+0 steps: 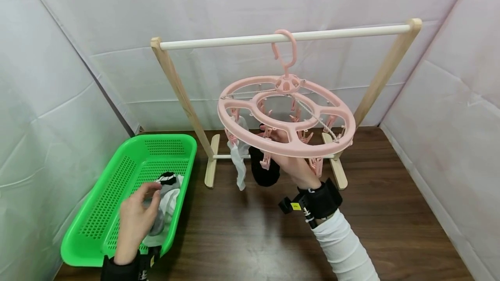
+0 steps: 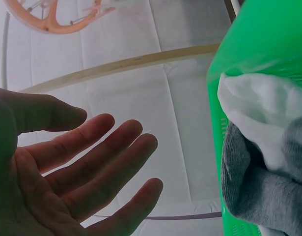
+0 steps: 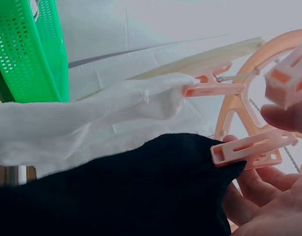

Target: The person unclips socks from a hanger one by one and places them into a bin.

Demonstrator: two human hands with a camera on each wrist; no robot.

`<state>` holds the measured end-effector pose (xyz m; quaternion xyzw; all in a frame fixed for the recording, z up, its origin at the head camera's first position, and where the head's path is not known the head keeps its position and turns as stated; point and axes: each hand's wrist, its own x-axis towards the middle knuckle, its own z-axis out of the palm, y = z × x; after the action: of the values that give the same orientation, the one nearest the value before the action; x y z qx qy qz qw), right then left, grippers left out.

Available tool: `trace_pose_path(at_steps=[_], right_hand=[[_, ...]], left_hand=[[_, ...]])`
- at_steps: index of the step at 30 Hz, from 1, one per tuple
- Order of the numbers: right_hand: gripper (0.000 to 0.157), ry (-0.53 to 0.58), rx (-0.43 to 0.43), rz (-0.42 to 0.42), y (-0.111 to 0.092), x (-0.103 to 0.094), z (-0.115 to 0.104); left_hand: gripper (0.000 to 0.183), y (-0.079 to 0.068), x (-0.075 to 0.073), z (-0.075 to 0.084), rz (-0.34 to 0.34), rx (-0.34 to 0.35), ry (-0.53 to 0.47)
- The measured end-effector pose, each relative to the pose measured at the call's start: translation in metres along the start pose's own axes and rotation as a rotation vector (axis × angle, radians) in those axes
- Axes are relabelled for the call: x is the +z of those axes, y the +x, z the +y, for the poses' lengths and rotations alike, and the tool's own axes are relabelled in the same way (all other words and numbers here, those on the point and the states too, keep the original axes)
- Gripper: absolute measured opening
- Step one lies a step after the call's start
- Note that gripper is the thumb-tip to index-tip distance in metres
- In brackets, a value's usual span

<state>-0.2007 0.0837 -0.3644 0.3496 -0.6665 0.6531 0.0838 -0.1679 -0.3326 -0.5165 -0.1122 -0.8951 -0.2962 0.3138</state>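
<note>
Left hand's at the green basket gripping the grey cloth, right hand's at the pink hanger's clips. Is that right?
Not quite: the left hand grips nothing. The left wrist view shows its fingers apart from the grey cloth. The rest is correct.

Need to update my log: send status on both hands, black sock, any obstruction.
Left hand empty at green basket. Right hand at peg, grip unclear. Black sock hanging, edge in that peg. Possible obstruction: another peg near right hand.
</note>
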Motion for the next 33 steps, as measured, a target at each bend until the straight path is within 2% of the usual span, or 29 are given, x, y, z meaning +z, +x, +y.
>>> trace_pose_path(at_steps=[1,3,4,6,8,10,11,12,16,19,21,23,26,31,33], right_hand=[[0.027,0.137,0.012,0.051,0.000,0.000,0.000],[0.029,0.113,0.025,0.056,0.000,-0.001,0.000],[0.031,0.106,0.025,0.054,-0.001,-0.001,-0.001],[0.035,0.104,0.021,0.044,-0.002,-0.001,-0.003],[0.038,0.097,0.025,0.040,-0.003,-0.001,-0.006],[0.034,0.089,0.025,0.030,-0.004,-0.001,-0.008],[0.030,0.066,0.025,0.035,-0.003,-0.001,-0.009],[0.026,0.043,0.023,0.038,-0.002,-0.001,-0.010],[0.013,0.027,0.021,0.069,-0.001,0.000,-0.015],[0.022,0.051,0.053,0.105,-0.002,0.000,-0.018],[0.034,0.071,0.091,0.128,-0.004,0.000,-0.020],[0.048,0.082,0.129,0.148,-0.006,0.000,-0.020],[0.060,0.113,0.184,0.175,-0.009,-0.001,-0.021],[0.071,0.154,0.272,0.208,-0.019,-0.002,-0.023],[0.071,0.159,0.298,0.214,-0.022,-0.002,-0.024]], left_hand=[[0.024,0.000,0.001,0.002,0.004,0.017,-0.001],[0.023,0.001,0.004,0.005,0.012,0.047,0.003],[0.022,0.005,-0.004,0.021,0.005,0.070,-0.054],[0.022,0.006,0.000,0.026,0.000,0.095,-0.057],[0.021,0.007,0.001,0.036,-0.013,0.096,-0.068],[0.020,0.009,0.000,0.053,-0.033,0.090,-0.091],[0.020,0.006,0.007,0.048,-0.033,0.087,-0.042],[0.020,0.008,0.006,0.058,-0.035,0.095,-0.063],[0.017,0.024,-0.009,0.120,-0.044,0.128,-0.149],[0.019,0.035,-0.013,0.162,-0.059,0.154,-0.224],[0.022,0.038,-0.006,0.177,-0.079,0.170,-0.269],[0.023,0.040,0.002,0.187,-0.106,0.177,-0.315],[0.023,0.042,0.014,0.198,-0.142,0.200,-0.401],[0.026,0.047,0.033,0.210,-0.200,0.219,-0.529],[0.030,0.049,0.040,0.214,-0.220,0.215,-0.573]])
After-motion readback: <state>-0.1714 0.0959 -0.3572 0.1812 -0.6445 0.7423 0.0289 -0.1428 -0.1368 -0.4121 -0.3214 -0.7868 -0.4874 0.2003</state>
